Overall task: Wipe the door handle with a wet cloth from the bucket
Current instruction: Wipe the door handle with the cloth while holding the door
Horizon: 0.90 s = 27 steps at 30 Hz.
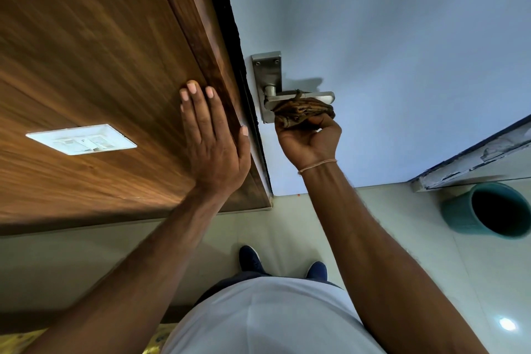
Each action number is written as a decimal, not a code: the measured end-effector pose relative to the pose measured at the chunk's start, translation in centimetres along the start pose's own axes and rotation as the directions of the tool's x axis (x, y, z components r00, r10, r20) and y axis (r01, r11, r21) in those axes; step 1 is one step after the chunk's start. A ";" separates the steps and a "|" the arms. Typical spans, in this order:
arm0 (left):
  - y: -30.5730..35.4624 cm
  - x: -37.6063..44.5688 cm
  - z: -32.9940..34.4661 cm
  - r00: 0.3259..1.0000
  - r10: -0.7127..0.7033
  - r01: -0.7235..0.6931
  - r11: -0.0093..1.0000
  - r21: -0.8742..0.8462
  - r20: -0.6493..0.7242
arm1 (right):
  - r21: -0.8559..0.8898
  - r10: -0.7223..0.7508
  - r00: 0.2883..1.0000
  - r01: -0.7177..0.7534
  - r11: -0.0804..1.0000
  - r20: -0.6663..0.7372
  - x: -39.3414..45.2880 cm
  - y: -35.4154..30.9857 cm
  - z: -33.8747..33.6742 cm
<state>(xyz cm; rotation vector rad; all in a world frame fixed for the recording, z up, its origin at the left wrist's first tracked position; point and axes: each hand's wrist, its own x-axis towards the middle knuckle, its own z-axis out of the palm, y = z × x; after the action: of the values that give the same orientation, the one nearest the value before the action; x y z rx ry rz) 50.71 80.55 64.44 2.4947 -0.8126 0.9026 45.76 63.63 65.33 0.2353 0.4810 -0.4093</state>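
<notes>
right hand (pixel 309 139) | grips cloth (pixel 304 110) | pressed under door handle (pixel 323 97)

A white switch plate (pixel 81 139) is mounted on the brown wood-grain panel (pixel 86 52). Pale floor tiles (pixel 287 227) are seen below, with a ceiling light reflected (pixel 507 324).

One handle (pixel 298 96), one cloth (pixel 301 112), one bucket (pixel 459 210), two hands, two shoes

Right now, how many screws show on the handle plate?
2, both at the top of the plate: one in the left corner, one in the right corner. The cloth hides the lower end, so more may exist.
</notes>
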 end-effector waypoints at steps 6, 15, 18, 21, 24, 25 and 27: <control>0.3 0.1 0.2 1.000 -0.007 0.007 1.000 0.004 -0.010 | -0.119 -0.007 0.998 0.000 0.993 -0.056 -0.9 0.0 0.9; 0.5 0.2 0.4 1.000 -0.013 0.014 1.000 0.013 -0.021 | -0.110 -0.038 0.999 0.035 0.993 -0.032 -0.7 -0.2 1.4; 0.5 0.2 0.6 1.000 -0.012 0.012 1.000 0.009 -0.020 | -0.149 -0.027 0.998 0.018 0.989 -0.061 -0.7 0.2 1.6; 0.3 0.1 0.6 1.000 -0.010 0.010 1.000 0.023 -0.024 | -0.173 -0.035 0.994 0.017 0.985 -0.099 -0.5 -1.5 1.9; 0.4 0.1 0.7 0.999 -0.016 0.016 1.000 0.021 -0.028 | -0.143 -0.034 0.996 0.023 0.989 -0.077 -0.2 -2.2 1.7; 0.4 0.2 0.7 0.999 -0.019 0.020 1.000 0.017 -0.029 | -0.115 -0.025 0.999 0.020 0.993 -0.045 -0.1 -2.1 1.5; 0.5 0.2 0.7 0.999 -0.023 0.023 1.000 0.014 -0.030 | -0.109 -0.007 1.000 0.007 0.994 0.007 0.2 -1.3 1.2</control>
<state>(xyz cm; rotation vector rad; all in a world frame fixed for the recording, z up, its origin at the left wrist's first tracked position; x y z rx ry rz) 50.83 79.78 64.11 2.4912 -0.7690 0.9391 45.79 62.00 66.14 0.1264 0.4967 -0.3891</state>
